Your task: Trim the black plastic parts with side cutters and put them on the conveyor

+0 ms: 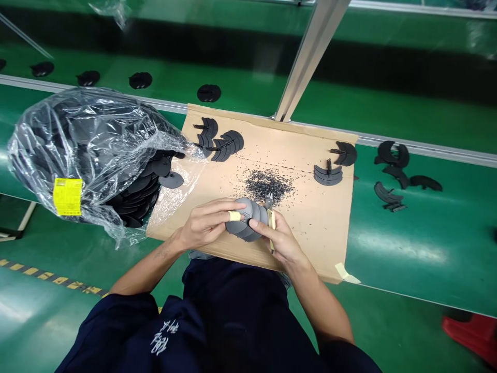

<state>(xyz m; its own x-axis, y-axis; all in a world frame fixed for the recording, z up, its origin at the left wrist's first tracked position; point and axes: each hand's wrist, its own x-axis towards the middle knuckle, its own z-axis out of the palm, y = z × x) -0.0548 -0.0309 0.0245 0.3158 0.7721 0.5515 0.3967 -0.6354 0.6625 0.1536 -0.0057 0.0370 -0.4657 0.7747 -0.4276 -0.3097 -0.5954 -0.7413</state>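
My left hand, with yellow tape around one finger, grips a dark grey plastic part made of overlapping rounded plates. My right hand is closed around side cutters with yellow handles, and its thumb presses on the same part. The cutters' metal jaws point away from me beside the part's right edge. Just beyond lies a pile of tiny black plastic clippings on a cardboard sheet. My fingers hide some of the part and the handles.
At left is a clear plastic bag full of black parts, with a yellow label. Curved black pieces lie on the cardboard; others are on the green surface at right. A metal post rises behind. Round black parts sit beyond the rail.
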